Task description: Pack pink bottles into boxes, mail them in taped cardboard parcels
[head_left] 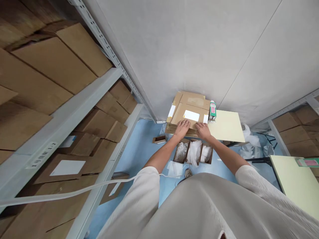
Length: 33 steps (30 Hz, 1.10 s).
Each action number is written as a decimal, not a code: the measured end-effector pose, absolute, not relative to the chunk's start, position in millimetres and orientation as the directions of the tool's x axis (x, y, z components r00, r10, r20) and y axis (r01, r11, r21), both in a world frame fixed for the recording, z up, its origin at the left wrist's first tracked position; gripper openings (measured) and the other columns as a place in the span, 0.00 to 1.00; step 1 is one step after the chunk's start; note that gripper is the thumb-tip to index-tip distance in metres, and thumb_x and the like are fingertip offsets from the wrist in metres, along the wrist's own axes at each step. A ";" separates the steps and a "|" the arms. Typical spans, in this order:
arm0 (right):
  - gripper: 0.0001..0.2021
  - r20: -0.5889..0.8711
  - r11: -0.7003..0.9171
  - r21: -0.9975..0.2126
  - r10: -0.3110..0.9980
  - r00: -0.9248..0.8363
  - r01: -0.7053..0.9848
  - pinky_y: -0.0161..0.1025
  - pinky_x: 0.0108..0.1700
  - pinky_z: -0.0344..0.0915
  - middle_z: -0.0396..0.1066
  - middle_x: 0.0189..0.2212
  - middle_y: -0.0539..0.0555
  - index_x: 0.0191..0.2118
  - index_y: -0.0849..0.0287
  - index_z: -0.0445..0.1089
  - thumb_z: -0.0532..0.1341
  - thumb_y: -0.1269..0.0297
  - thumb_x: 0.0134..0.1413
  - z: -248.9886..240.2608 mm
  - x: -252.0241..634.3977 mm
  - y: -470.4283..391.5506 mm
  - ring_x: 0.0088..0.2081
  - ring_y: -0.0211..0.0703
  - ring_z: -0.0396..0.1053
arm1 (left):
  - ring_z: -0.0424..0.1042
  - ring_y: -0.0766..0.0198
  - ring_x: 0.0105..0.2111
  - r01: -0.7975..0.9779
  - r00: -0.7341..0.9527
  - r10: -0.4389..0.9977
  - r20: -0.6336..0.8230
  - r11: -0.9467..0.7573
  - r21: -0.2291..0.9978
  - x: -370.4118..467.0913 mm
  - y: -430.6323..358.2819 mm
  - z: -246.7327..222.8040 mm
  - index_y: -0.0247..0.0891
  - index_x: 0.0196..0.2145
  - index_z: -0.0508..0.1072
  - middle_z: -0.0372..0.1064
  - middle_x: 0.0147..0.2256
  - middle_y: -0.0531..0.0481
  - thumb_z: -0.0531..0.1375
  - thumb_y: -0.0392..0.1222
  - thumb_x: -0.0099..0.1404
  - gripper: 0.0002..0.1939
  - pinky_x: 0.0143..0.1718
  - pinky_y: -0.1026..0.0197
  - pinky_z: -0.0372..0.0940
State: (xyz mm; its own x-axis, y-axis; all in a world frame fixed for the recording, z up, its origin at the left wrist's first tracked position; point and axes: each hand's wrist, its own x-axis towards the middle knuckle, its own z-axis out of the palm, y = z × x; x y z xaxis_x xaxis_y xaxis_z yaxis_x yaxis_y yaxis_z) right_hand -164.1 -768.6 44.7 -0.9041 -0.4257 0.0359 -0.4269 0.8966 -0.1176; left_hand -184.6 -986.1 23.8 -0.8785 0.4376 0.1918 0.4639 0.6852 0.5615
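Note:
A stack of flattened cardboard boxes (181,114) lies against the wall in front of me, with a white label on its top sheet. My left hand (183,128) is closed on the near edge of that cardboard, its fingers over the top. A little to the right, my right hand (203,130) grips the same edge close to a second, smaller label. Both arms reach straight forward, and the undersides of the hands are hidden. Beside the stack stands a green and white carton (212,111).
Several open cartons (194,152) with white wrapping sit on the floor below my hands. A pale table (225,126) adjoins the stack; another table (296,186) stands right. Shelving with cardboard boxes (67,171) lines the left. A white cord (99,184) crosses near my left arm.

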 end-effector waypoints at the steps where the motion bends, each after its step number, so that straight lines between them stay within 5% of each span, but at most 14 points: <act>1: 0.27 0.051 0.896 -0.109 -0.428 -0.903 -0.431 0.58 0.67 0.55 0.68 0.71 0.66 0.69 0.61 0.68 0.58 0.70 0.66 46.9 -164.2 -768.0 0.66 0.64 0.63 | 0.57 0.48 0.76 0.480 -0.870 0.451 0.200 0.680 0.554 -185.9 -985.9 25.8 0.41 0.71 0.69 0.67 0.70 0.36 0.53 0.26 0.69 0.35 0.79 0.36 0.45; 6: 0.29 0.159 0.889 -0.099 -0.429 -0.889 -0.446 0.59 0.71 0.50 0.63 0.74 0.65 0.75 0.62 0.62 0.49 0.69 0.74 67.3 -165.2 -757.1 0.71 0.62 0.59 | 0.56 0.50 0.77 0.557 -0.825 0.505 0.255 0.652 0.514 -191.1 -975.9 48.4 0.41 0.73 0.68 0.65 0.72 0.40 0.50 0.27 0.72 0.35 0.80 0.38 0.43; 15: 0.32 0.281 0.911 -0.090 -0.366 -0.887 -0.404 0.65 0.74 0.43 0.63 0.74 0.63 0.78 0.56 0.57 0.49 0.70 0.72 104.3 -138.0 -690.8 0.71 0.63 0.59 | 0.56 0.48 0.77 0.657 -0.751 0.567 0.338 0.591 0.468 -181.2 -909.7 96.0 0.39 0.74 0.66 0.63 0.73 0.38 0.50 0.28 0.73 0.34 0.80 0.35 0.43; 33: 0.28 0.250 0.986 -0.135 0.129 -0.960 0.097 0.59 0.71 0.48 0.70 0.70 0.63 0.73 0.56 0.66 0.50 0.70 0.73 91.5 129.3 -423.7 0.66 0.61 0.65 | 0.58 0.46 0.76 0.867 -0.370 0.888 0.272 0.225 0.444 -14.4 -593.3 89.3 0.43 0.72 0.69 0.67 0.71 0.39 0.52 0.30 0.73 0.32 0.77 0.35 0.50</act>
State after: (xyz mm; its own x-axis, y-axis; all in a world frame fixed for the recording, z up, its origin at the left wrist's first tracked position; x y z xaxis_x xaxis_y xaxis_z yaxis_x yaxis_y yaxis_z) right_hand 129.3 -423.7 91.5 -0.9596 0.1288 0.2503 0.0970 0.9860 -0.1354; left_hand -14.4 -593.3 89.3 -0.3699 0.8883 0.2723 0.8674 0.2251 0.4438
